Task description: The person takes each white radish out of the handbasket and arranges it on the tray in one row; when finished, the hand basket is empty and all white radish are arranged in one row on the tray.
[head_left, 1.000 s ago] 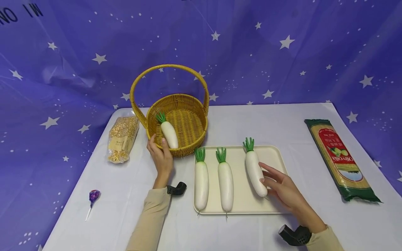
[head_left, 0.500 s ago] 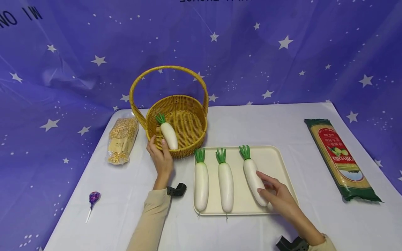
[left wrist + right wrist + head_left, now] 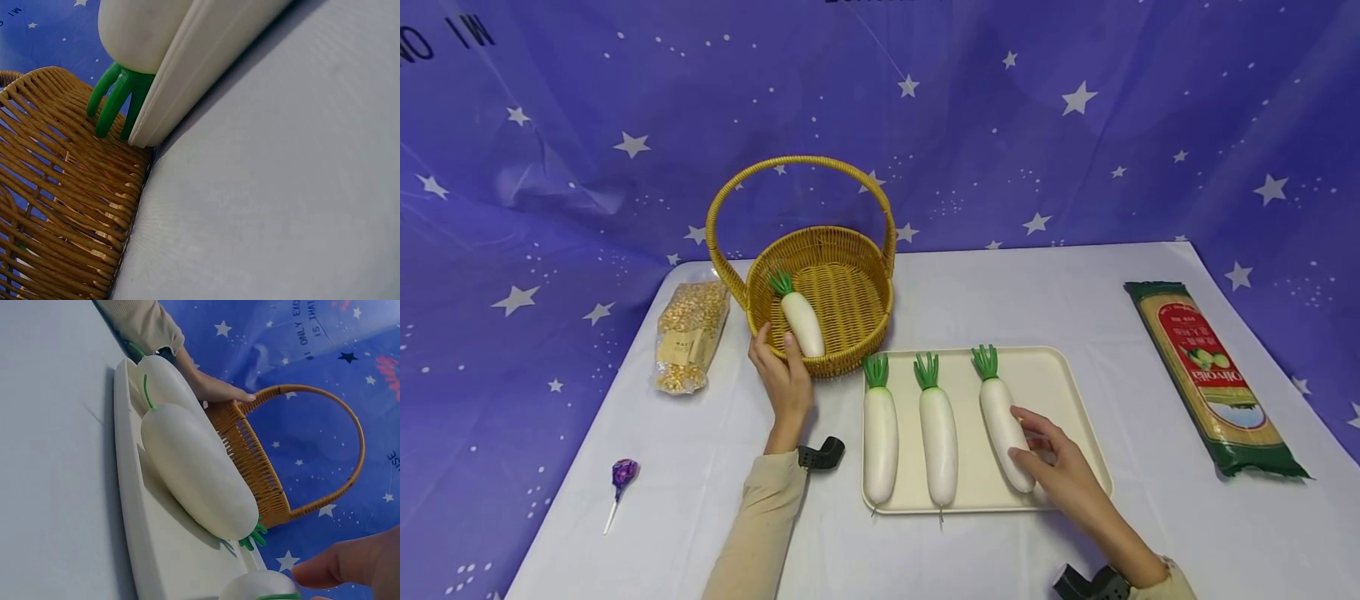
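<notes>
My right hand (image 3: pixel 1063 467) pinches the lower part of a white radish (image 3: pixel 1000 421) on the right side of the cream tray (image 3: pixel 1078 392). In the right wrist view, a finger shows beside that radish's rounded white end (image 3: pixel 256 584). Two more radishes with green tops, a left one (image 3: pixel 881 446) and a middle one (image 3: pixel 938 446), lie side by side on the tray. My left hand (image 3: pixel 786 387) holds the front left rim of the wicker basket (image 3: pixel 850 358), thumb over the edge. Inside the basket rests another white radish (image 3: pixel 805 325).
Left of the basket lies a bag of corn kernels (image 3: pixel 688 337). A lollipop (image 3: pixel 622 475) is at the table's left front. At the right lies a long pasta packet (image 3: pixel 1213 375). A starry blue cloth (image 3: pixel 970 150) hangs behind the white table (image 3: pixel 970 300).
The right hand and its radish have come slightly toward the person, down on the tray, then stayed almost still. The left hand keeps its place at the basket.
</notes>
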`<state>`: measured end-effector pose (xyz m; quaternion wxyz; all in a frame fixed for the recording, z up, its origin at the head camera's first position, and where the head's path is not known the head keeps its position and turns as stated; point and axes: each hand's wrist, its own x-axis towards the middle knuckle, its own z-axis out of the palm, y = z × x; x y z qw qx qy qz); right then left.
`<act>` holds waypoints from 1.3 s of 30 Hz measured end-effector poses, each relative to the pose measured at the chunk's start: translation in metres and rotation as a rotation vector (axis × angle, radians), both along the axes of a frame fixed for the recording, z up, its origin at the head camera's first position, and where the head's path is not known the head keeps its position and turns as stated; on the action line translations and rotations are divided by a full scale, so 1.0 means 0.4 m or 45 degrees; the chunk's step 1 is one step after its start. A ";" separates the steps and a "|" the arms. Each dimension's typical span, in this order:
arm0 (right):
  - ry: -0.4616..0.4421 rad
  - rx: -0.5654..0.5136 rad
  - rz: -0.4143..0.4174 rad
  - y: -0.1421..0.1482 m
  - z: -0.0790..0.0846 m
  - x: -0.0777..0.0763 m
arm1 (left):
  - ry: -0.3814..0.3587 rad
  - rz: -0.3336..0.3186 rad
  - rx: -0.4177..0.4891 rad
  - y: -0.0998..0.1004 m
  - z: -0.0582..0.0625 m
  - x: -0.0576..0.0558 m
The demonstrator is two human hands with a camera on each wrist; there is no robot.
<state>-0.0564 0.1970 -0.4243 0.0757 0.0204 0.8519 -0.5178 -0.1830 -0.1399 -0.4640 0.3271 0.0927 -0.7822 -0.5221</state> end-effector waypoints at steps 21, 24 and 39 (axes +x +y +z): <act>0.178 -0.021 -0.166 -0.007 0.049 -0.031 | -0.007 0.000 0.016 0.004 -0.002 -0.001; 0.313 -0.281 -0.176 -0.016 0.068 -0.053 | -0.009 0.002 0.017 0.004 0.000 -0.001; -0.113 -1.340 0.246 -0.281 0.121 -0.251 | -0.024 -0.003 -0.001 -0.002 -0.002 -0.002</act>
